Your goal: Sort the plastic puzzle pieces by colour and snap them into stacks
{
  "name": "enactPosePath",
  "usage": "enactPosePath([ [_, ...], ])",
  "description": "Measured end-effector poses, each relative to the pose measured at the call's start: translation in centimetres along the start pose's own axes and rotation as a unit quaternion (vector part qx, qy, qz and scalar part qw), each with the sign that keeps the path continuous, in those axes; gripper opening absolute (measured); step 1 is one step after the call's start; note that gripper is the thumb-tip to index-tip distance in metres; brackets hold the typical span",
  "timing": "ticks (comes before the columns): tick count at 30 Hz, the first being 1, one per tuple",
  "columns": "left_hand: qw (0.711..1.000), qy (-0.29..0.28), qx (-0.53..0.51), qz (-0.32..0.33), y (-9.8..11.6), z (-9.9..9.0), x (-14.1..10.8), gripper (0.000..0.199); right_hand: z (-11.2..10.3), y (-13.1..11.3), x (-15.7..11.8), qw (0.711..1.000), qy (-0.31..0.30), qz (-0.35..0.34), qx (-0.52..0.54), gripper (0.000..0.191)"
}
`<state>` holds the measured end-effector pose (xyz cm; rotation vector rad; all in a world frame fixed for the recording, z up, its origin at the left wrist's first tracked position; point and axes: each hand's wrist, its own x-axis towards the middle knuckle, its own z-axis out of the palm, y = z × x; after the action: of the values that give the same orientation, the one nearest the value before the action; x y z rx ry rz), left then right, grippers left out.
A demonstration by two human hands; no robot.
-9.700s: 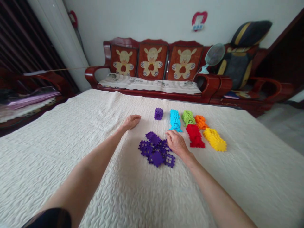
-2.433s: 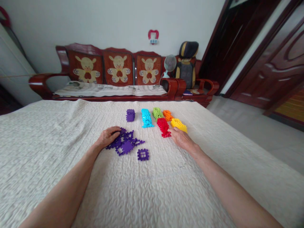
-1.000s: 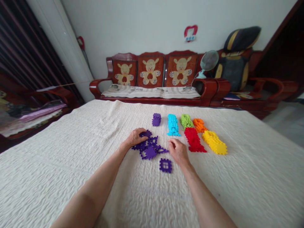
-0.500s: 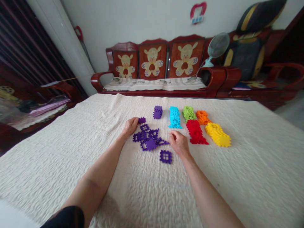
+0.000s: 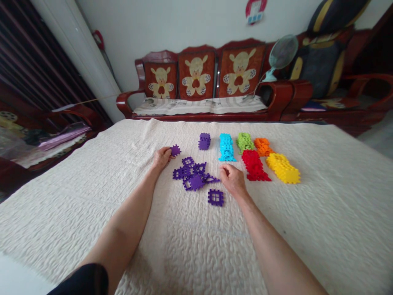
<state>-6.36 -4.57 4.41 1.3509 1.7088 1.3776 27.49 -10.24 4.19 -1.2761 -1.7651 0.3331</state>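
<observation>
Pinched in my left hand (image 5: 162, 157) is a purple square building tile (image 5: 175, 150) with notched edges, held left of a loose purple heap (image 5: 193, 176). That heap mixes solid, window-like and triangular tiles, overlapping one another. My right hand (image 5: 232, 178) rests closed just right of the heap, fingers curled; whether it holds anything is hidden. One purple window tile (image 5: 215, 198) lies apart, nearer to me. Behind the heap stands a small purple stack (image 5: 204, 141). Right of it are rows of blue tiles (image 5: 226, 147) and red tiles (image 5: 254, 166).
Green tiles (image 5: 245, 142), orange tiles (image 5: 263, 146) and yellow tiles (image 5: 283, 168) lie in groups at the right. A cream quilted cover (image 5: 92, 196) spreads beneath everything. Beyond its far edge stands a wooden sofa (image 5: 199, 118) with bear cushions, and a fan (image 5: 282, 53).
My left hand has moved left, drawing the purple square tile away from the heap. My right hand stays in nearly the same place. The view has tilted slightly.
</observation>
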Motion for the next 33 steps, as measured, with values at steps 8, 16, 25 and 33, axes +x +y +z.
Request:
enactPosePath([
  [8,0.996,-0.087,-0.011,0.003,1.2,3.0,1.8,0.046,-0.1,-0.1,0.0,1.000,-0.005,0.003,0.008,0.024],
  [16,0.983,-0.155,-0.098,0.003,3.2,6.9,3.4,0.033,-0.1,0.0,0.0,1.000,-0.001,-0.004,0.005,0.026],
  [25,0.984,-0.164,-0.056,0.033,2.8,7.2,3.9,0.026,-0.1,-0.1,0.0,1.000,0.005,-0.010,0.002,0.024],
  [33,0.984,-0.169,-0.045,0.042,3.7,8.6,4.5,0.022,-0.2,-0.1,0.0,1.000,0.000,-0.010,-0.001,0.023],
])
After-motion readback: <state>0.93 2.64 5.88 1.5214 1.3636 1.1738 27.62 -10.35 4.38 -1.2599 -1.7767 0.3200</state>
